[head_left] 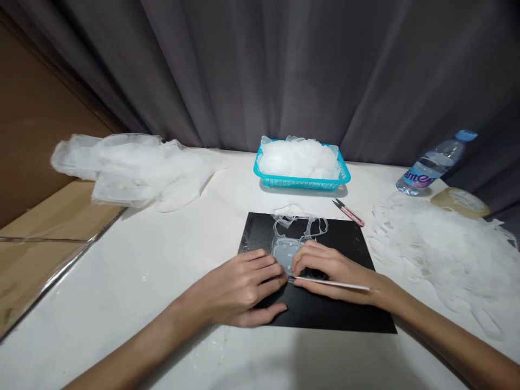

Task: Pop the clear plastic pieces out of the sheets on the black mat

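Left hand point(239, 287), grip released, touching clear piece point(286, 252), right hand point(329, 271) grip clenching thin stick point(333, 283), mat point(345, 319) edges free

A makeshift craft workstation: white table point(134, 271), grey curtain point(260, 65), black mat point(325, 314)

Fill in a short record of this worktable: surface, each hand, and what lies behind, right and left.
Surface: white table with black mat
Left hand: fingertips resting on the clear plastic piece
Right hand: on the same piece, holding a thin white stick
Behind mat: pink snips, teal basket of white scraps
Right: water bottle, tape roll, white trimmings
Left: heap of clear plastic
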The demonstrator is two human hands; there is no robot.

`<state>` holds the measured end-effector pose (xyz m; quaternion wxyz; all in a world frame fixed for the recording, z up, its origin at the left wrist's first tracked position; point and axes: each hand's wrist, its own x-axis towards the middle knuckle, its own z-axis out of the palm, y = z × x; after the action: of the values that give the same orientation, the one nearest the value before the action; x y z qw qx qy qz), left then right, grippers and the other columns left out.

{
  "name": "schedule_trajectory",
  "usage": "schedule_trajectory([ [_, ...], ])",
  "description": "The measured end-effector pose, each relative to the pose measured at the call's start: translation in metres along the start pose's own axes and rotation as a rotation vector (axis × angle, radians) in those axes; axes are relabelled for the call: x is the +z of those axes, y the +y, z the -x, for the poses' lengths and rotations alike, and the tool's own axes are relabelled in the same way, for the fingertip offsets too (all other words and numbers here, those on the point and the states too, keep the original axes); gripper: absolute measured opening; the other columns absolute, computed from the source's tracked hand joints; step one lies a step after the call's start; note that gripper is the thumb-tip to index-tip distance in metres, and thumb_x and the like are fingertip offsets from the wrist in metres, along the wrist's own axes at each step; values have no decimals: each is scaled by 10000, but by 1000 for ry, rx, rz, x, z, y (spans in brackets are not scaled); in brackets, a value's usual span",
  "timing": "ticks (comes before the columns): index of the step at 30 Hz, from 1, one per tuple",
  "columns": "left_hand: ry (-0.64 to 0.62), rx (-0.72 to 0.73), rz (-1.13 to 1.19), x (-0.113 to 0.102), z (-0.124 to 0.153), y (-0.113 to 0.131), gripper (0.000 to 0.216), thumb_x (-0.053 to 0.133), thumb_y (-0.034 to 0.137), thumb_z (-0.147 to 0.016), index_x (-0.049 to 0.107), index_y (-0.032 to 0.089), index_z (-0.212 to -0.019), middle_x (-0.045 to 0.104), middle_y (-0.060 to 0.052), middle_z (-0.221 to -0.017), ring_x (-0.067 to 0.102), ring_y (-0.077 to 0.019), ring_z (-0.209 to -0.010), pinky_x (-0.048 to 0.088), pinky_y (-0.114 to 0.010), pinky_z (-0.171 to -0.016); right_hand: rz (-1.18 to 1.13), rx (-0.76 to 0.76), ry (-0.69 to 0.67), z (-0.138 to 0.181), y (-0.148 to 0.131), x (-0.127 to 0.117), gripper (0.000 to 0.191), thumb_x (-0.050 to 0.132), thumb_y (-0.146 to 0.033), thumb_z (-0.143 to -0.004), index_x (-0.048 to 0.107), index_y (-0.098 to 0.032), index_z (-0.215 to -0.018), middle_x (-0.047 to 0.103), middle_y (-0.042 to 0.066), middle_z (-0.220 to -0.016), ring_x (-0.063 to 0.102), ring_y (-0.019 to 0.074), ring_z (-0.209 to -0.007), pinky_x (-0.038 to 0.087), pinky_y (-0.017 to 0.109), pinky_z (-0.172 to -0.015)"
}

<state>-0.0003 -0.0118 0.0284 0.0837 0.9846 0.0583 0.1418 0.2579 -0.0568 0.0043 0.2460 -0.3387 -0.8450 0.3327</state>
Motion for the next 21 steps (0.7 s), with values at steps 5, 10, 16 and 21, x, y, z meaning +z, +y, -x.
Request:
schedule_trajectory([
  [5,-1,-7,6,-3,1,1,261,563,310,-1022,751,153,-1110,746,-100,-907,674,-238,-803,510,-363,-731,156,-84,24,0,-1,3,94,538,-272,-1064,613,-215,-1060,671,57,-1050,620,194,-1008,538,349,-928],
  [10,35,9,-26,3,2,3,300,596,347,-996,730,102,-1109,728,-104,-877,670,-237,-778,516,-357,-701,413,-243,89,0,5,15,120,499,-224,-1067,612,-183,-1067,680,83,-1007,643,208,-939,568,347,-856],
  [16,76,1,-12,7,4,2,283,611,312,-989,711,112,-1163,737,-107,-909,687,-232,-788,540,-347,-724,430,-249,88,2,9,18,107,515,-220,-1060,606,-164,-1068,674,80,-1017,637,200,-950,568,339,-878],
  [21,33,-48,44,6,5,0,306,624,322,-980,708,133,-1205,733,-116,-962,694,-232,-812,542,-342,-754,411,-238,87,2,6,16,98,521,-222,-1058,602,-166,-1062,670,74,-1016,632,190,-949,559,324,-887],
])
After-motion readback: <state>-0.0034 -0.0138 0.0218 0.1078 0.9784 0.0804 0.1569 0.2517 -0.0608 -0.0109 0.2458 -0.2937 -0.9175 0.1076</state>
